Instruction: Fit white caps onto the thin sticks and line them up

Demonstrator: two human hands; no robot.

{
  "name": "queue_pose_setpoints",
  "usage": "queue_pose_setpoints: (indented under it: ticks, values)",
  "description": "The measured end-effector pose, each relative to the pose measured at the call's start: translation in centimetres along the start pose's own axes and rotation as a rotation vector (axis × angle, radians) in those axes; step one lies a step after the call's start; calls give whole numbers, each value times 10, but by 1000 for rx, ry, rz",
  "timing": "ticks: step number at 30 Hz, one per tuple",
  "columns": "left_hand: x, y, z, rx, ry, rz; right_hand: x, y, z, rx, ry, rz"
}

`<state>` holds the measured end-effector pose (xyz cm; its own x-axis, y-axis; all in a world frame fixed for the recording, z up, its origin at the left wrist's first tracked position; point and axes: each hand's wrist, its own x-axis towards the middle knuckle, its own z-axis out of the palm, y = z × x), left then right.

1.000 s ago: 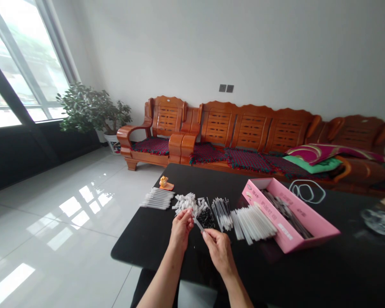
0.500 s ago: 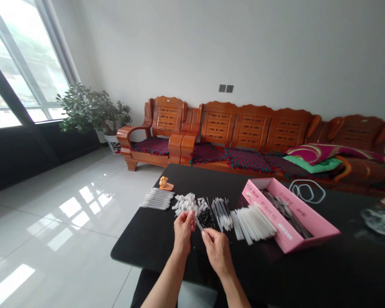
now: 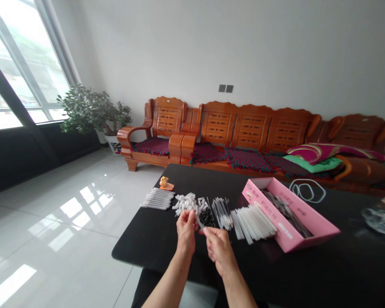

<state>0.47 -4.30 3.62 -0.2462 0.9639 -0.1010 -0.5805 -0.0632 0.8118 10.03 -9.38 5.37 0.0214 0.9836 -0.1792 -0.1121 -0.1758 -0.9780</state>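
My left hand [image 3: 186,231] and my right hand [image 3: 219,248] meet above the near edge of the black table [image 3: 307,273], both pinching a thin clear pen tube [image 3: 199,223] between their fingertips. Just beyond them lie a heap of small white caps [image 3: 186,202], a clump of small black parts [image 3: 207,217], a bundle of thin refills [image 3: 222,211] and a row of white tubes [image 3: 253,221]. A neat stack of finished white pens [image 3: 157,199] lies at the table's left.
A pink cardboard box [image 3: 310,224] with dark refills sits right of the piles. A small orange figure [image 3: 164,183] stands at the far left corner, a white cable loop [image 3: 306,191] behind the box. Wooden sofas and a potted plant [image 3: 92,112] line the wall.
Both hands have drawn slightly closer together and a little nearer to me, still pinching the tube. The piles on the table have not moved.
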Motion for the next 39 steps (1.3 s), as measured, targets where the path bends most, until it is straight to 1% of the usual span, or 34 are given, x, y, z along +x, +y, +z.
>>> queue_pose_setpoints:
  ticks: [4, 8, 10, 12, 14, 15, 17, 18, 19, 20, 22, 24, 25, 27, 31, 34, 37, 39]
  values:
    - [3, -3, -5, 16, -29, 10, 4, 4, 1, 21, 13, 37]
    - [3, -8, -11, 5, -85, -80, 11, 9, 0, -20, 19, 33]
    - [5, -8, -14, 40, -107, -101, 13, 10, 0, -66, 10, 16]
    - [13, -4, -22, 90, -88, -78, 13, 12, -2, -109, 6, 10]
    - [31, 7, -37, 135, 7, -5, 13, 14, -8, -125, 32, 22]
    - [42, 15, -48, 165, 92, 59, 12, 15, -13, -122, 49, 30]
    - [67, 32, -76, 235, 308, 180, 11, 18, -24, -106, 70, 35]
    - [80, 41, -91, 285, 406, 211, 10, 20, -29, -101, 73, 29]
    - [91, 50, -107, 362, 476, 238, 10, 22, -34, -95, 80, 22]
    - [101, 57, -122, 448, 535, 250, 9, 23, -39, -88, 87, 16]
    - [116, 67, -146, 632, 614, 221, 9, 26, -44, -73, 99, 7]
    - [123, 72, -160, 795, 683, 189, 9, 28, -46, -60, 100, 6]
    - [125, 72, -164, 846, 701, 178, 9, 28, -46, -55, 98, 7]
    - [127, 72, -165, 890, 703, 169, 9, 27, -45, -51, 94, 9]
    - [127, 70, -162, 902, 694, 149, 7, 24, -47, -53, 103, 0]
    - [126, 73, -160, 912, 703, 142, 6, 24, -52, -69, 117, -6]
    - [122, 76, -158, 924, 701, 147, 10, 28, -67, -144, 168, -17]
    - [116, 76, -154, 937, 718, 164, 15, 30, -84, -284, 257, -26]
